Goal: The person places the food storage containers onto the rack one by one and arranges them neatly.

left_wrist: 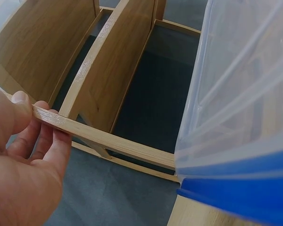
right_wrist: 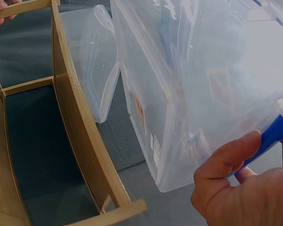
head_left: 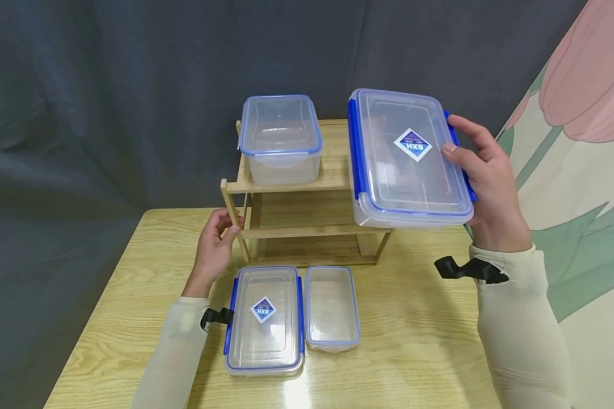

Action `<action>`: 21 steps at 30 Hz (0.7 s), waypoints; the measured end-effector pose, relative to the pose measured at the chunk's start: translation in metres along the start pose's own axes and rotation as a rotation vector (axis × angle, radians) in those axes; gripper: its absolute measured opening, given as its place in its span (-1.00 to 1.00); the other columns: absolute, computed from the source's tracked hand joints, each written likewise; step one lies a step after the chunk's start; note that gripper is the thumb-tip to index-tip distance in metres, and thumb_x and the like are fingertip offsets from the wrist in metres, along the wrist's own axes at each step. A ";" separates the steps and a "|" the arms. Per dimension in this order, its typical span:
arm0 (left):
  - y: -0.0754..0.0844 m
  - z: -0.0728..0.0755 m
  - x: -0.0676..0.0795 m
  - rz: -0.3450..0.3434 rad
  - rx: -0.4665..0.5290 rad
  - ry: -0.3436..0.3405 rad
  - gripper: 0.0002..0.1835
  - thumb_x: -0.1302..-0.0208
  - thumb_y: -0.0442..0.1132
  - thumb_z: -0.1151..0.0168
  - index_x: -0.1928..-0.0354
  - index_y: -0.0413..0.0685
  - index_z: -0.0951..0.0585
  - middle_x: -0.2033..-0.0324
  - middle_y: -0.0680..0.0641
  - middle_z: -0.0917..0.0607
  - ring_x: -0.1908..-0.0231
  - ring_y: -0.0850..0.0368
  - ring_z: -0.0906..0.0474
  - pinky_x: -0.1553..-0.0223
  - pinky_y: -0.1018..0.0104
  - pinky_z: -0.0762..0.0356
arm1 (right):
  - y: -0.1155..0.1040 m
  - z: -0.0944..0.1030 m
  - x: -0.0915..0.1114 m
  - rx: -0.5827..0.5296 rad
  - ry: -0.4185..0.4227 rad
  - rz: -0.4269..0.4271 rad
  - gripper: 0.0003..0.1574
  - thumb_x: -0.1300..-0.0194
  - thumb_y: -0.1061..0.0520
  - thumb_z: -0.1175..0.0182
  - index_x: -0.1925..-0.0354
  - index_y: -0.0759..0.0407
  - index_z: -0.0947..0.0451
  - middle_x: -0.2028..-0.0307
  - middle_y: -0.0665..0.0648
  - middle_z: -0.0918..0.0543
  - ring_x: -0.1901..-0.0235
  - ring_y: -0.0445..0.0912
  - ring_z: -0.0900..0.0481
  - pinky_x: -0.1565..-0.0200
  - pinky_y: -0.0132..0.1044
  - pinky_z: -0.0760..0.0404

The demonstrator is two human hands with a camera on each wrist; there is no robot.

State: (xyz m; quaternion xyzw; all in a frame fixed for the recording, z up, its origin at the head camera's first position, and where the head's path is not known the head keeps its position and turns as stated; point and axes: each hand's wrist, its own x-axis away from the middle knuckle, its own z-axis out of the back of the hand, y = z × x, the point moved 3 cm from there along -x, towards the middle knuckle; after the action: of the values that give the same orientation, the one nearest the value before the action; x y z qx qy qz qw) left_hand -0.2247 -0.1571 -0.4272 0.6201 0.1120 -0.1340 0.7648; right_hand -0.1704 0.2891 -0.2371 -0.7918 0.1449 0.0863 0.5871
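Observation:
My right hand [head_left: 495,190] grips a clear food storage container [head_left: 394,182] by its right edge, thumb on the lid beside the blue clip. Tilted toward me, the container hangs over the right end of a bamboo shelf rack [head_left: 297,232] and hides that part. In the right wrist view the container [right_wrist: 203,117] is raised beside the rack's top. At the rack's left side, my left hand [head_left: 216,250] pinches the front upright [left_wrist: 118,141] between thumb and fingers. A second clear container [head_left: 281,128], with a light-blue rim, stands on the top shelf's left end.
Two more containers are on the wooden table [head_left: 128,295] before the rack: a flat one [head_left: 266,346] with blue clips, close by my left forearm, and a narrower one [head_left: 332,307] right beside it. A dark curtain [head_left: 184,102] hangs behind; a flower-patterned panel [head_left: 593,187] borders the right.

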 end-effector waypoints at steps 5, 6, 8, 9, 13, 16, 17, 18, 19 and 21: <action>-0.001 -0.001 0.001 -0.007 0.009 -0.005 -0.68 -0.61 -0.38 -0.07 -0.30 -0.29 -0.46 -0.10 -0.33 -0.68 -0.17 -0.19 -0.61 -0.13 0.53 -0.55 | 0.003 -0.005 -0.014 -0.005 0.020 -0.059 -0.42 -0.46 0.26 -0.31 -0.39 0.05 -0.52 -0.14 0.18 -0.63 0.22 -0.02 -0.86 0.29 -0.23 -0.81; 0.000 -0.001 0.001 -0.008 0.009 -0.004 -0.69 -0.61 -0.38 -0.07 -0.29 -0.28 -0.46 -0.10 -0.33 -0.69 -0.17 -0.19 -0.61 -0.13 0.53 -0.55 | 0.004 -0.006 -0.017 -0.006 0.024 -0.071 -0.41 -0.45 0.26 -0.32 -0.38 0.04 -0.52 -0.17 0.17 -0.61 0.20 -0.02 -0.86 0.28 -0.22 -0.81; 0.000 -0.001 0.000 -0.005 0.011 -0.004 -0.69 -0.61 -0.38 -0.07 -0.29 -0.28 -0.46 -0.10 -0.32 -0.69 -0.17 -0.18 -0.60 -0.12 0.53 -0.56 | 0.004 -0.007 -0.022 -0.006 0.032 -0.094 -0.40 -0.44 0.25 -0.34 -0.38 0.02 -0.53 -0.20 0.16 -0.58 0.17 -0.02 -0.85 0.27 -0.22 -0.82; 0.000 -0.001 0.000 -0.005 0.012 -0.004 -0.69 -0.61 -0.38 -0.07 -0.29 -0.28 -0.46 -0.10 -0.32 -0.69 -0.17 -0.17 -0.60 -0.12 0.53 -0.56 | 0.005 -0.008 -0.025 -0.009 0.035 -0.104 -0.40 -0.43 0.24 -0.35 -0.38 0.02 -0.53 -0.21 0.16 -0.57 0.17 -0.02 -0.84 0.28 -0.22 -0.82; 0.000 -0.001 -0.001 -0.002 0.018 -0.001 -0.70 -0.61 -0.38 -0.07 -0.28 -0.28 -0.47 -0.09 -0.33 -0.68 -0.16 -0.15 -0.60 -0.13 0.50 -0.56 | 0.007 -0.009 -0.036 -0.019 0.041 -0.141 -0.40 -0.41 0.24 -0.38 -0.36 0.01 -0.54 -0.17 0.15 -0.60 0.22 -0.02 -0.85 0.32 -0.21 -0.82; -0.001 -0.002 -0.001 0.002 0.011 0.001 -0.71 -0.61 -0.37 -0.08 -0.27 -0.21 -0.48 -0.09 -0.32 -0.68 -0.15 -0.13 -0.61 -0.15 0.47 -0.55 | 0.010 -0.011 -0.046 -0.018 0.038 -0.150 -0.40 -0.38 0.25 -0.40 -0.33 0.02 -0.55 -0.07 0.15 -0.66 0.30 -0.03 -0.84 0.37 -0.24 -0.81; -0.001 -0.002 -0.001 0.003 0.009 0.001 -0.71 -0.61 -0.37 -0.08 -0.27 -0.20 -0.49 -0.10 -0.32 -0.68 -0.15 -0.12 -0.61 -0.16 0.46 -0.54 | 0.011 -0.011 -0.049 -0.011 0.038 -0.151 -0.40 -0.37 0.26 -0.40 -0.32 0.03 -0.55 -0.05 0.15 -0.67 0.32 -0.04 -0.84 0.38 -0.25 -0.81; -0.001 -0.002 -0.001 0.005 0.006 0.002 -0.71 -0.61 -0.37 -0.08 -0.27 -0.18 -0.49 -0.10 -0.32 -0.68 -0.15 -0.11 -0.61 -0.16 0.46 -0.54 | 0.012 -0.012 -0.052 -0.004 0.039 -0.153 -0.40 -0.36 0.26 -0.41 -0.32 0.03 -0.56 -0.04 0.15 -0.68 0.35 -0.05 -0.84 0.40 -0.26 -0.80; -0.001 -0.002 -0.001 0.006 0.004 0.002 -0.72 -0.61 -0.37 -0.09 -0.26 -0.15 -0.50 -0.10 -0.31 -0.68 -0.15 -0.10 -0.61 -0.16 0.45 -0.54 | 0.014 -0.012 -0.055 0.004 0.041 -0.156 -0.40 -0.36 0.26 -0.41 -0.31 0.03 -0.56 -0.02 0.14 -0.68 0.36 -0.06 -0.83 0.41 -0.28 -0.80; -0.002 -0.001 -0.001 0.006 -0.004 0.003 -0.71 -0.61 -0.36 -0.08 -0.27 -0.16 -0.49 -0.10 -0.31 -0.68 -0.15 -0.10 -0.61 -0.17 0.45 -0.53 | 0.016 -0.013 -0.060 0.006 0.047 -0.173 -0.40 -0.34 0.27 -0.43 -0.30 0.03 -0.57 -0.03 0.13 -0.67 0.37 -0.07 -0.82 0.42 -0.28 -0.80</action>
State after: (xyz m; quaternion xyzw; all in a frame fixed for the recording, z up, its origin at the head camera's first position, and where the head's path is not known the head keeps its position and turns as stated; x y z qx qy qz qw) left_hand -0.2257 -0.1560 -0.4288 0.6192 0.1115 -0.1303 0.7662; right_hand -0.2331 0.2804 -0.2293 -0.8014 0.0901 0.0163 0.5911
